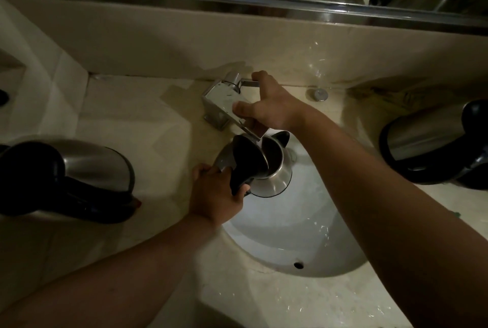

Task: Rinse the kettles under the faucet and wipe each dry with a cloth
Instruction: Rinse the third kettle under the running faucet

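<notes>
While under faucet (232,105), kettle (266,171) in left hand (216,195).

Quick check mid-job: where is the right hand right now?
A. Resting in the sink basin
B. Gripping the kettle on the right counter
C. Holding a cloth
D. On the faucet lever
D: the right hand grips the faucet at its lever, while the left hand holds the open kettle under the spout.

Left kettle (66,179) cropped at frame edge
</notes>
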Demonstrator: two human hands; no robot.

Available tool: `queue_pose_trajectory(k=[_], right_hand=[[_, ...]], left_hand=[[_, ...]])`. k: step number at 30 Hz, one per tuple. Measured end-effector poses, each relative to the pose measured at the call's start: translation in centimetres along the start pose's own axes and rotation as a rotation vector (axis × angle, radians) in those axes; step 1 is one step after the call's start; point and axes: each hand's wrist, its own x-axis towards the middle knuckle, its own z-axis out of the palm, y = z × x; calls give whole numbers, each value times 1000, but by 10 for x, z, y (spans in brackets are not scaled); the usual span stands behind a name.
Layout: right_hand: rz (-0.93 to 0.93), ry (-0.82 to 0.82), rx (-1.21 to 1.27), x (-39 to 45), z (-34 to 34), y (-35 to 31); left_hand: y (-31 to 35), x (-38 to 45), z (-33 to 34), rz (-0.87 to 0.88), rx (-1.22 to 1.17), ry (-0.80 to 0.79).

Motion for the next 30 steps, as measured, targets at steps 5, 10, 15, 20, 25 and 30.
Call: queue_pose_trajectory(k=[5, 10, 15, 20, 25, 30], right_hand=[[-3, 24, 1, -1, 2, 1], [2, 76, 3, -6, 4, -2], [-43, 241, -108, -32, 16, -5], [-347, 586, -142, -133, 89, 13], [-77, 323, -681, -156, 123, 94], [-23, 159, -361, -162, 78, 122]], left_hand=[[-1, 1, 1, -17, 3, -18], [0, 1, 0, -5, -9, -23], [-2, 0, -2, 33, -38, -28], [-3, 0, -5, 108, -8, -28], [-2, -2, -7, 68, -69, -9], [2, -4, -6, 59, -56, 13]])
